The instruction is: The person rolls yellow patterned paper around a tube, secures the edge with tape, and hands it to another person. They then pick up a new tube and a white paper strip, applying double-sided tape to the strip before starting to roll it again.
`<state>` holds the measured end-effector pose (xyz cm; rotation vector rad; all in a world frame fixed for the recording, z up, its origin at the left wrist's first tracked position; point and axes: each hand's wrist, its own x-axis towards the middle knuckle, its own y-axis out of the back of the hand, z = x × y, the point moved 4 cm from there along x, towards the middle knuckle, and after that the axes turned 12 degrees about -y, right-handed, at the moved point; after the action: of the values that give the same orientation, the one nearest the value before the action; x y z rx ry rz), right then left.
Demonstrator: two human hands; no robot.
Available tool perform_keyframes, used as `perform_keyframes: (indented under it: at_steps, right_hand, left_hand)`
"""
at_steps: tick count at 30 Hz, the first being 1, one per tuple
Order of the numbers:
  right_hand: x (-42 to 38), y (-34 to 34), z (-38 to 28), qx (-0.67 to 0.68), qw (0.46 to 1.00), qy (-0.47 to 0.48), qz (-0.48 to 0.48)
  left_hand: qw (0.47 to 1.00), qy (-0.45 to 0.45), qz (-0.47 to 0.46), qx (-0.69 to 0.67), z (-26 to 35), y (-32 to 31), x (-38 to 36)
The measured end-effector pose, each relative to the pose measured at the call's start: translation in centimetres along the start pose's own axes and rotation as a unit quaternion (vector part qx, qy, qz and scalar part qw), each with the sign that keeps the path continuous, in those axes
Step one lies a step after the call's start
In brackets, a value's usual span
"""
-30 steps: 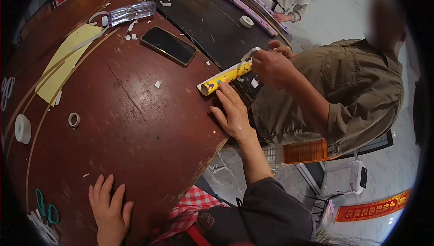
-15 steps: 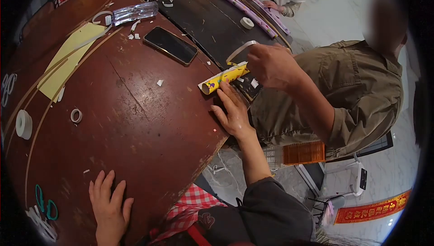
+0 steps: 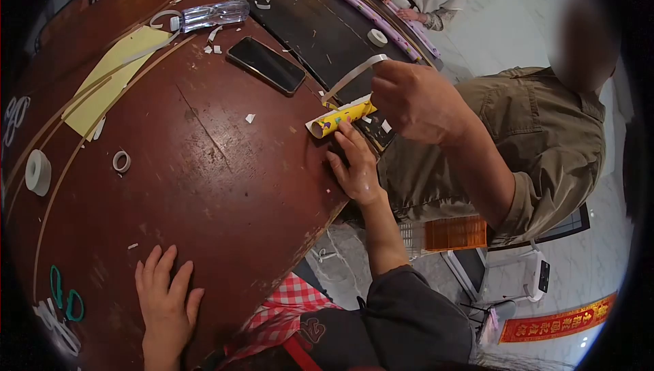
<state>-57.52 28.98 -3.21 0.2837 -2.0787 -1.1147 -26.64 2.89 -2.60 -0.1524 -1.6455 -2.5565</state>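
On the near table (image 3: 238, 201), left hand (image 3: 165, 303) spread, the yellow tube (image 3: 330, 125) pressed by fingers (image 3: 354, 142) of the right hand (image 3: 359, 171) could be twisted if the tape (image 3: 349, 76) is tugged.

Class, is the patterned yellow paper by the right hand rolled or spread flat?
Rolled: the paper forms a tube, its round end visible beside the right hand.

Tabletop (image 3: 231, 214), by position

Tube (image 3: 330, 126): right edge, fingers of the right hand (image 3: 360, 170) resting on it. Phone (image 3: 266, 64): left of tube, farther back. Bottle (image 3: 215, 15): beyond phone, to its left. Paper sheet (image 3: 136, 42): far left, beneath strips (image 3: 150, 49). Tape roll (image 3: 39, 172): left side, nearer than sheet. Left hand (image 3: 167, 292): front, on surface.
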Motion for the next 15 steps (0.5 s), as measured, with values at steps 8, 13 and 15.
perform_keyframes:
  at_steps: [8,13,15]
  right_hand:
    - [-0.1,0.4,-0.9,-0.038,0.998,0.038,0.017]
    - [-2.7,1.0,-9.5,0.075,0.987,0.123,-0.073]
    - [-4.3,0.1,-13.3,0.144,0.964,0.194,-0.109]
  left_hand:
    - [1.0,-0.009,0.018,0.009,0.0,-0.1,0.0]
    - [0.999,-0.011,0.029,0.009,-0.1,-0.2,0.0]
    - [0.999,-0.027,0.042,0.015,0.0,-0.2,-0.1]
